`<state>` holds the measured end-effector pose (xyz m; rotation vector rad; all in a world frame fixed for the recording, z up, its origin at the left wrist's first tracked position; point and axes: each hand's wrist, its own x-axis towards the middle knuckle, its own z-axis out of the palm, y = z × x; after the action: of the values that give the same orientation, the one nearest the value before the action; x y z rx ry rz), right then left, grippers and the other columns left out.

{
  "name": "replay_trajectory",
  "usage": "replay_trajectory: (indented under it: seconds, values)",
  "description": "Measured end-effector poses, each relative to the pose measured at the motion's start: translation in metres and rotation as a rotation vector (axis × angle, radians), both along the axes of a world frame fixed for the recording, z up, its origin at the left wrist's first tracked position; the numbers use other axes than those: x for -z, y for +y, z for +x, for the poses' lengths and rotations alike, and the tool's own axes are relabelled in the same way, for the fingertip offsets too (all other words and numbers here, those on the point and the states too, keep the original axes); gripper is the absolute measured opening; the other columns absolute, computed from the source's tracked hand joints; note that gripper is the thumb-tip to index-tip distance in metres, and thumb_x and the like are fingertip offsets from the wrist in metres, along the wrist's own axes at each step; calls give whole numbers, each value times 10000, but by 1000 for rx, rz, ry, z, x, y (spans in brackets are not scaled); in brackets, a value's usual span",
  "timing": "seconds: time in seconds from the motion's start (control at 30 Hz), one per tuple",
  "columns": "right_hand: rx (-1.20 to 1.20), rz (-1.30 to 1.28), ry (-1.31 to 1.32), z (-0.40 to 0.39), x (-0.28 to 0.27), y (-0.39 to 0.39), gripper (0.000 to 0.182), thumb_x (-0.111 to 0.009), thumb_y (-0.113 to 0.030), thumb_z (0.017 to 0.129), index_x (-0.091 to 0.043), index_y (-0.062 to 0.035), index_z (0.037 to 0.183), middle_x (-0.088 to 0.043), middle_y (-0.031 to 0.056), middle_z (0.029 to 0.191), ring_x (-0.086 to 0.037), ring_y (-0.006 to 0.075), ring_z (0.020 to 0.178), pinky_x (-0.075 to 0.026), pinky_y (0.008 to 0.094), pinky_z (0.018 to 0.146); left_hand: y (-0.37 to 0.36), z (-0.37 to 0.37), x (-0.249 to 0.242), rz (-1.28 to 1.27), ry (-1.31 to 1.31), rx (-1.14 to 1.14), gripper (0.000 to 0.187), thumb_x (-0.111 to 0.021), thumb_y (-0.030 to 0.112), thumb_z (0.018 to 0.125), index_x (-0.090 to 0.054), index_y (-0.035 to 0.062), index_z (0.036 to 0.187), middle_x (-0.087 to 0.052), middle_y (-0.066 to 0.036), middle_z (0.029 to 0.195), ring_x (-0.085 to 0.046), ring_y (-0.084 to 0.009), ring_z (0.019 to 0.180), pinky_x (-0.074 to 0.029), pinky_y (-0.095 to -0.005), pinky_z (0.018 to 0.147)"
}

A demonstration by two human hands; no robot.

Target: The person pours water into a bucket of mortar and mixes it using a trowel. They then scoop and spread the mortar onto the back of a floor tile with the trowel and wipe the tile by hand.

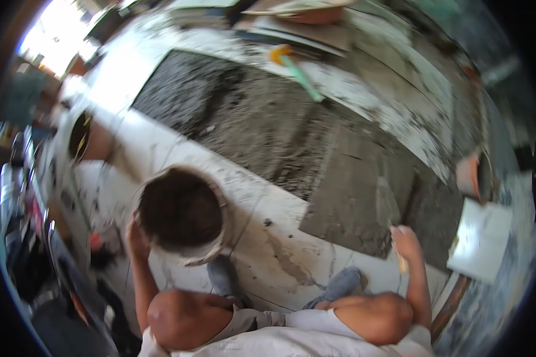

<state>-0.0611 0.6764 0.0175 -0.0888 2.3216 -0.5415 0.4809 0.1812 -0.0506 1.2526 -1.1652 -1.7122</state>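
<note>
My right hand (406, 243) is closed around the handle of a trowel (387, 202). The trowel's blade lies over smoothed wet mortar (354, 178), and the pale end of its handle sticks out below my fist. At the left, my left hand (137, 238) grips the side of a bucket (225, 229), its fingers partly hidden against the wall. Dark mortar shows inside the bucket, which stands on the tiles between my left knee and the mortar bed. Farther left, the mortar bed (262, 131) is rough and lumpy.
A green-handled tool (302, 77) with an orange end lies across the bed's far edge. Terracotta-coloured pots stand at the right (469, 175) and left (98, 140). A white tile (481, 238) lies at the right. Stacked boards (298, 33) are at the back.
</note>
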Motion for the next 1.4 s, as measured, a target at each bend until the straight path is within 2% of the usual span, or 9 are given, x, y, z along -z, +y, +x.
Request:
replay_trajectory:
  seconds: [0.1, 0.23, 0.4, 0.43, 0.6, 0.73, 0.97, 1.23, 1.4]
  values:
    - [-373, -1, -99, 32, -80, -79, 286, -531, -251, 915, -543, 15, 810, -546, 124, 596, -568, 226, 520, -459, 382, 512, 9, 9, 14, -842, -548, 320, 589, -581, 219, 897, -377, -71, 1367, -494, -171, 1343, -472, -245, 1249, -337, -350, 1067]
    - [-1228, -236, -50, 85, -129, -211, 330, -566, -331, 895, -584, -7, 836, -603, 207, 766, -578, 403, 735, -460, 436, 664, 11, -16, -4, 139, 289, -110, 413, -338, 255, 1032, -432, 10, 1351, -551, -139, 1266, -553, -216, 1144, -458, -344, 960]
    - [-1651, -431, 55, 191, -75, -336, 300, -585, -256, 797, -642, 23, 705, -635, 225, 727, -634, 402, 743, -519, 468, 658, 14, -10, 4, -389, 321, 249, 439, -357, 300, 1015, -420, 2, 1331, -521, -133, 1295, -507, -247, 1200, -427, -403, 1007]
    - [-1741, -379, 98, 208, -80, -351, 275, -599, -225, 761, -651, 24, 658, -636, 233, 722, -637, 408, 734, -534, 452, 644, -3, 7, 27, 55, 362, -21, 474, -324, 351, 1025, -432, -1, 1323, -519, -135, 1308, -518, -258, 1186, -421, -409, 1012]
    - [-1351, -523, -34, 191, -73, -322, 284, -585, -227, 805, -663, 7, 946, -651, 229, 820, -642, 380, 820, -505, 459, 740, -18, 21, 33, 53, 260, 3, 485, -341, 345, 1023, -420, -20, 1333, -547, -164, 1267, -544, -264, 1144, -432, -389, 975]
    - [-732, -531, 215, 67, -25, -190, 341, -639, -272, 806, -645, -4, 1016, -658, 209, 876, -648, 343, 802, -503, 399, 710, -40, 34, -4, -665, -1160, -219, 531, -586, 358, 922, -511, -48, 1256, -574, -207, 1208, -557, -263, 1074, -427, -341, 938]
    - [172, 15, 468, -77, 100, 96, 525, -506, -489, 900, -617, 21, 840, -631, 244, 884, -595, 427, 863, -466, 471, 732, 78, -241, -202, -588, -452, 643, 365, -567, 244, 927, -579, -46, 1149, -613, -104, 1067, -567, -161, 1032, -431, -305, 940]
    - [384, -12, 278, -86, 161, 106, 537, -398, -473, 959, -617, 15, 915, -620, 259, 975, -573, 445, 932, -449, 484, 772, 127, -403, 31, 1, -481, 1165, 345, -544, 353, 941, -564, 38, 799, -480, 34, 750, -426, -78, 685, -381, -275, 635]
    - [409, -164, 355, -89, 181, 112, 497, -423, -433, 956, -623, 17, 896, -625, 258, 948, -563, 451, 943, -451, 476, 774, 150, -453, 134, 232, -418, 1000, 358, -503, 331, 974, -565, 7, 1112, -607, -80, 1064, -588, -175, 969, -473, -328, 813]
